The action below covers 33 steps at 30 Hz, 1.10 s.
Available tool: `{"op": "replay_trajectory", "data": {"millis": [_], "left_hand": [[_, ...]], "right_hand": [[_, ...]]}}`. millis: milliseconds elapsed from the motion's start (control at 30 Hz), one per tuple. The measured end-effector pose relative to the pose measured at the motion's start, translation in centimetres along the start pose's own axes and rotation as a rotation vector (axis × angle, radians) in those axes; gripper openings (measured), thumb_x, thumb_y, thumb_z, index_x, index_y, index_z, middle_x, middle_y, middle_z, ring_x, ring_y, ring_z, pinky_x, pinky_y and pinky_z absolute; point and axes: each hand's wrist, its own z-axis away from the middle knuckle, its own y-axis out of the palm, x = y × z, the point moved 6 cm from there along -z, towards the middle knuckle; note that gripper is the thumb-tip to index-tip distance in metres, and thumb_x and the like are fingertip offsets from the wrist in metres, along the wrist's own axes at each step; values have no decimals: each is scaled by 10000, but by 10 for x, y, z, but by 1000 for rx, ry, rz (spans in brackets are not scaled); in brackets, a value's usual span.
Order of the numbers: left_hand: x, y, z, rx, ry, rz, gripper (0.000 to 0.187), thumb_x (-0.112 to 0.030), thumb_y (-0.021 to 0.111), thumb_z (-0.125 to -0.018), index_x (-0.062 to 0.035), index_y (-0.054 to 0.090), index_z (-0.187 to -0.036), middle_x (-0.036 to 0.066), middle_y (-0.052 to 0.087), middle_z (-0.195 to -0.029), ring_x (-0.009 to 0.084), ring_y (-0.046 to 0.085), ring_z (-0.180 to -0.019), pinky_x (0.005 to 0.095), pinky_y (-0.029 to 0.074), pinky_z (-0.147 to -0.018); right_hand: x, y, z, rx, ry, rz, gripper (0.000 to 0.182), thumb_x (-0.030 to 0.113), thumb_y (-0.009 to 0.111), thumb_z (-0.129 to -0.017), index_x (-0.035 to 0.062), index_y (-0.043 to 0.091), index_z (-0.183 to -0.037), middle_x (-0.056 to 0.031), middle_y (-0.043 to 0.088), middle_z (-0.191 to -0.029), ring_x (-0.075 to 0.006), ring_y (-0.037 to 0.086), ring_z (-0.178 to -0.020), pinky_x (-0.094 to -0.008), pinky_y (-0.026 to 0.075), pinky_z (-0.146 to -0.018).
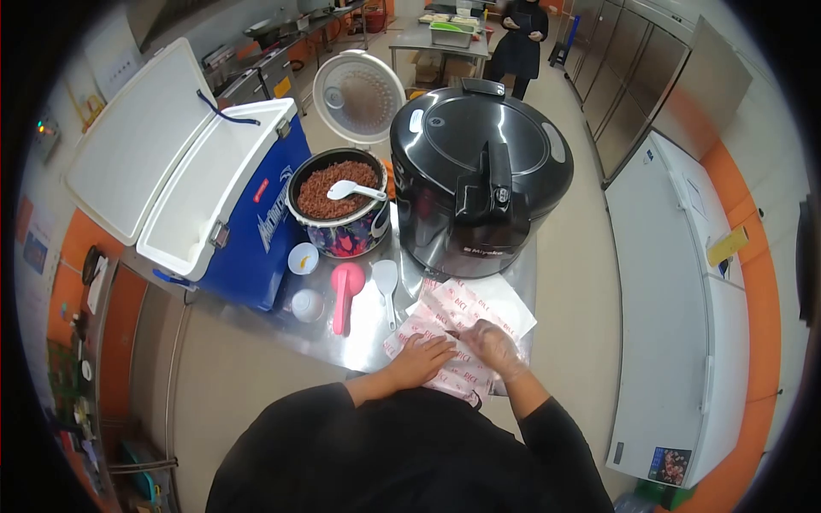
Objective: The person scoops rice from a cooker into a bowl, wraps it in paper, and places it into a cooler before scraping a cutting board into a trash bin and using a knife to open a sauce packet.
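Sheets of white wrapping paper printed with red "RICE" lettering lie at the table's front edge. My bare left hand rests on them, its fingers stretched out over the paper. My right hand, in a clear plastic glove, has its fingers curled in and closed on the paper. A small dark bit shows between the two hands; I cannot make out what it is. Just left of the paper lie a white rice paddle and a pink scoop. Behind the paper stands a large black rice cooker, lid down.
An open floral rice cooker holds reddish-brown rice and a white spoon. White cups stand beside an open blue cooler box. A chest freezer is at right. Another person stands at the back.
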Motion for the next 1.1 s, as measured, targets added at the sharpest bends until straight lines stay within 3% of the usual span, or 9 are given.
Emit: {"op": "replay_trajectory", "data": {"millis": [133,200,233,333,600,700,767,867,1100], "left_hand": [[-1,-3,0,18,-24,-2,482,-222,640,-878,-170,532,-1345,31,530,-1363,192,464,-1322,544,334,-1029],[-1,1,0,67,-41,1,437,-232,632,-898,-170,546,-1322,27,555,-1308,192,494,-1279,545,333,-1027],[-1,0,0,34,-34,-5,409,-236,630,-901,-169,557,-1297,28,562,-1278,195,505,-1253,544,331,-1028],[2,2,3,27,-30,12,387,-241,627,-905,-153,557,-1276,48,569,-1245,209,513,-1233,543,327,-1035],[44,21,32,-156,-244,203,521,-176,601,-894,-12,446,-1363,194,512,-1336,322,477,-1276,536,296,-1086],[66,19,38,-214,-567,485,588,-133,604,-869,8,404,-1404,242,477,-1384,332,450,-1322,541,284,-1104],[57,-23,29,-502,-469,236,567,-80,595,-848,-45,456,-1397,183,472,-1434,322,425,-1370,522,275,-1124],[31,-46,-2,-175,-93,-20,476,-74,607,-835,-113,566,-1308,80,545,-1383,267,426,-1390,502,278,-1128],[64,3,16,-155,85,25,392,-149,671,-819,-149,643,-1209,-10,632,-1279,185,486,-1337,480,298,-1121]], "right_hand": [[20,8,22,-262,-129,29,237,126,648,-876,137,737,-1095,-135,694,-1119,-323,661,-993,-387,536,-861],[-2,38,28,-154,44,-421,349,91,650,-842,135,710,-1183,-112,674,-1239,-303,660,-1078,-382,536,-922],[14,32,31,-152,-116,-51,391,92,647,-830,113,682,-1218,-104,669,-1256,-282,636,-1156,-387,509,-988],[18,44,43,-249,-185,155,438,91,641,-839,86,636,-1276,-104,662,-1267,-287,613,-1201,-390,494,-1024],[17,62,49,-171,-154,320,492,141,588,-899,53,534,-1380,-166,567,-1393,-339,544,-1291,-420,440,-1089],[19,63,49,-127,-134,295,476,147,525,-933,39,516,-1397,-185,534,-1427,-368,512,-1319,-442,409,-1114],[21,60,48,-92,-108,261,466,147,479,-952,36,510,-1404,-187,515,-1448,-389,490,-1337,-459,387,-1130],[28,59,48,-114,-107,251,461,178,455,-958,28,518,-1390,-177,511,-1454,-367,473,-1348,-452,342,-1152],[45,52,66,-245,-115,372,415,96,575,-868,6,605,-1272,-158,594,-1339,-326,568,-1225,-458,434,-1043]]}}
